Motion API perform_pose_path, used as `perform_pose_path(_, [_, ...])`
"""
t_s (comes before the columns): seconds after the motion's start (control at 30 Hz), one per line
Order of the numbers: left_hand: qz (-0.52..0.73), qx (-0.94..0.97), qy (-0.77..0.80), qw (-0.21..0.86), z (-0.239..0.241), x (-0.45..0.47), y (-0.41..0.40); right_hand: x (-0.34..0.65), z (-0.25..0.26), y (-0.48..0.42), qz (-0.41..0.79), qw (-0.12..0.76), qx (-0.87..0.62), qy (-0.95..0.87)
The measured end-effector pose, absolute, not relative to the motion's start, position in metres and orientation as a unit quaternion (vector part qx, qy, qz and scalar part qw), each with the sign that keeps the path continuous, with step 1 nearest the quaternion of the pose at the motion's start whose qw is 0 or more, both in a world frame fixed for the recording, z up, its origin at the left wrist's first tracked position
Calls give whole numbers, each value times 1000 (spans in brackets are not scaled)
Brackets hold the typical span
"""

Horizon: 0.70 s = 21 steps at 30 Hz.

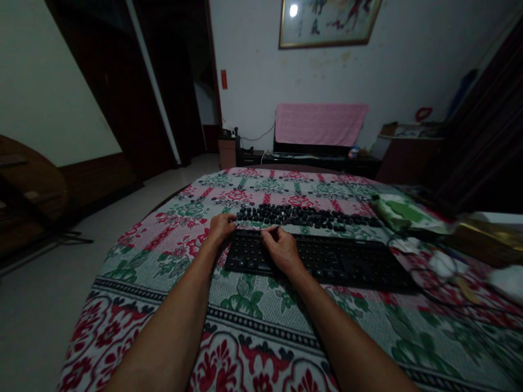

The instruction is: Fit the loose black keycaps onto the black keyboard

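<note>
A black keyboard (pixel 351 264) lies on the patterned tablecloth, much of its key area showing bare switch posts, with some keycaps in the lower row. Beyond its back edge, loose black keycaps (pixel 302 215) are spread in a long band. My left hand (pixel 223 227) is at the keyboard's back left corner, beside the end of that band, its fingers closed together; what they hold, if anything, is too small to make out. Over the keyboard's left part, my right hand (pixel 283 250) has thumb and forefinger pinched near the top row. Whatever is in that pinch is hidden.
To the right lie a green and white packet (pixel 408 212), a box (pixel 490 239), crumpled white plastic (pixel 447 265) and a dark cable (pixel 433 294). The floral tablecloth (pixel 163 283) covers the round table. A pink cloth (pixel 321 124) hangs over a screen by the far wall.
</note>
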<state>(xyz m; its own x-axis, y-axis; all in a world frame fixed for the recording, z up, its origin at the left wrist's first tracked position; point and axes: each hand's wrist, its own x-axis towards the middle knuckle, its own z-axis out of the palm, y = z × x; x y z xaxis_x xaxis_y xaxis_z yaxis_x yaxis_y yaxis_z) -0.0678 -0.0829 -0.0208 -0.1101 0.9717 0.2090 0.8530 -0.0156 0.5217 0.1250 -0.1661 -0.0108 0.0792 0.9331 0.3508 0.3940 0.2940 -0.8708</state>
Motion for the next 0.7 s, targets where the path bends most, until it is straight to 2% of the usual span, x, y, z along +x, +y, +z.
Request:
perform_pose_path(0.13, [265,668,686,115,-21,-69,-84,125,-11,-166,260,502,-535,-627])
perform_pose_path(0.7, [186,723,664,25,-15,-70,-92,125,-11,-166,262,499,-538,-626])
